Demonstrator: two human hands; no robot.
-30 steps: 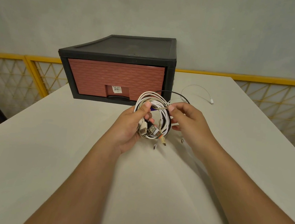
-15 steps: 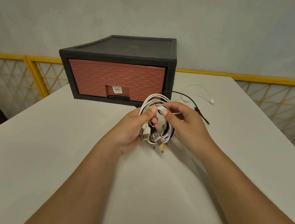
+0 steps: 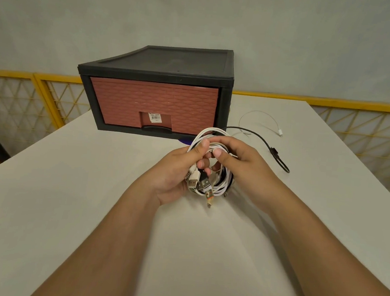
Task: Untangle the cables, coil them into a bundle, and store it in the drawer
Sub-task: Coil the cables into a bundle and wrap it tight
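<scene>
- Just above the middle of the white bench (image 3: 69,196), two hands hold a cable bundle (image 3: 221,187).
- The bundle is a round coil of white and black cables. It is in front of the drawer, a bit to the right.
- The left hand (image 3: 176,169) has its grip clamped on the left side of the coil. The thumb is on top and the fingers curl under.
- The right hand (image 3: 244,161) has its grip clamped on the top right side of the coil. Its thumb presses on the white loops.
- A bunch of plugs (image 3: 200,183) hangs down from the bundle, right beside the left palm.
- A black cable (image 3: 273,151) runs out of the coil to the right and lies on the bench.
- A thin white cable (image 3: 258,111) lies in a curve farther back, near the right side of the box.
- The drawer (image 3: 153,104) is reddish brown with a brick pattern. It sits closed inside a black box (image 3: 173,59).
- A small white sticker (image 3: 154,117) sits just above the dark handle (image 3: 156,129).
- Behind the bench are a yellow fence (image 3: 354,132) and a grey wall (image 3: 199,19).
</scene>
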